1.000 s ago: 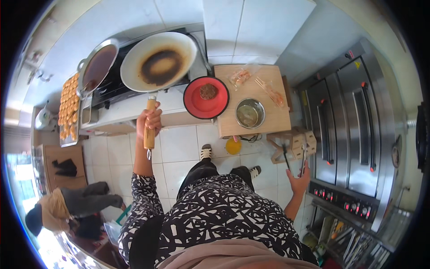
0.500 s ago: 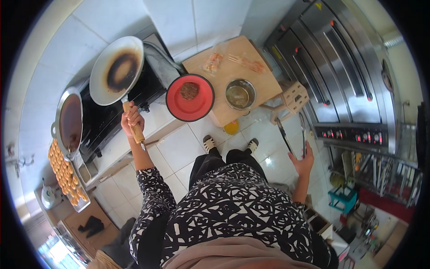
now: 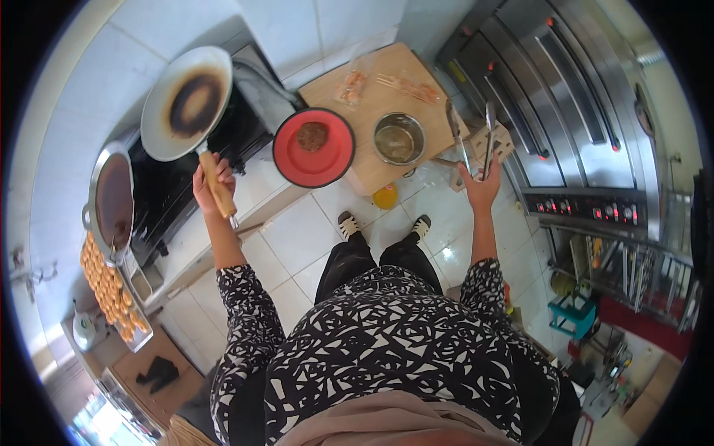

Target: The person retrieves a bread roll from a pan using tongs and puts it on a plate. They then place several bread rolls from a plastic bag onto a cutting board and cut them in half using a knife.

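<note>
My left hand [image 3: 210,186] is closed round the wooden handle of a white frying pan [image 3: 158,123], darkly browned inside, above the black stove [image 3: 253,123]. My right hand [image 3: 480,182] grips metal tongs [image 3: 489,130], their jaws apart beside the wooden table's right edge. Between my hands, a red black-rimmed plate [image 3: 312,171] with a brown patty [image 3: 312,136] sits at the table's [image 3: 368,175] left side. A steel bowl [image 3: 399,141] of murky liquid stands to its right, with two clear packs of orange-pink food [image 3: 351,87] behind.
At left are a wide pan of brown sauce [image 3: 114,189] and a tray of golden pieces [image 3: 108,286]. A steel oven [image 3: 550,104] stands right, a rack and teal stool [image 3: 569,316] below it. A wooden stand [image 3: 502,141] is beside the table; someone's clothing [image 3: 186,427] shows lower left.
My right hand has raised the tongs from low at the right to the table's edge. The view has turned, moving the stove leftward; the other person has mostly left the picture.
</note>
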Tool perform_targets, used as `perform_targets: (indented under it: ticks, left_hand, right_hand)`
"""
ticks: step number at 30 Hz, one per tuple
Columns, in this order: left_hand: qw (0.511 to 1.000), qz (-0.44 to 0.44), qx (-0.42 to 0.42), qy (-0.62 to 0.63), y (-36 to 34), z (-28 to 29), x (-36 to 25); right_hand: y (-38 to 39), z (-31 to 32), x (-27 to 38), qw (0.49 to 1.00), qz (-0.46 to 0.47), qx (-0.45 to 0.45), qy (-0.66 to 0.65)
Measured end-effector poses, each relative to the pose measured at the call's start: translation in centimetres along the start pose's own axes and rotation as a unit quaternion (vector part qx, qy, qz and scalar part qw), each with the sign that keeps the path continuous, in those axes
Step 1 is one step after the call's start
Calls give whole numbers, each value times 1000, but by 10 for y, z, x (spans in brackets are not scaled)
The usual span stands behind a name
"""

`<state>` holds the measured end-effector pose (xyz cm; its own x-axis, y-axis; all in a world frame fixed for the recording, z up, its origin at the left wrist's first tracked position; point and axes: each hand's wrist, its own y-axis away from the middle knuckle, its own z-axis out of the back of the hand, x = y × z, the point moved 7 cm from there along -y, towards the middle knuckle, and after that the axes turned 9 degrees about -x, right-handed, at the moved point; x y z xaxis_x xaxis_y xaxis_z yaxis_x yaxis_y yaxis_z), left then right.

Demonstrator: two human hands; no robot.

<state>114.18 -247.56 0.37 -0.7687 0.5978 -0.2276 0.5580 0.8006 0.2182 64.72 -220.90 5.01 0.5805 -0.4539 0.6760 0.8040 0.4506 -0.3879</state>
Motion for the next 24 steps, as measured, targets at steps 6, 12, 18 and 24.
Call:
perform_targets:
  ticks: [6,12,18,24]
  left_hand:
    - [981,-100,-160,39,58,70,10]
    - [937,-100,-332,52,123,151,66]
    - [915,-67,-396,-40,178,162,108]
    - [869,-38,-489,-69,217,180,131]
  right_hand:
    - [75,-37,120,967,141,178,-115]
    - [138,-136,176,949,185,238,-92]
    - [145,-213,181,943,235,236,19]
    - [142,-237,171,930,254,259,64]
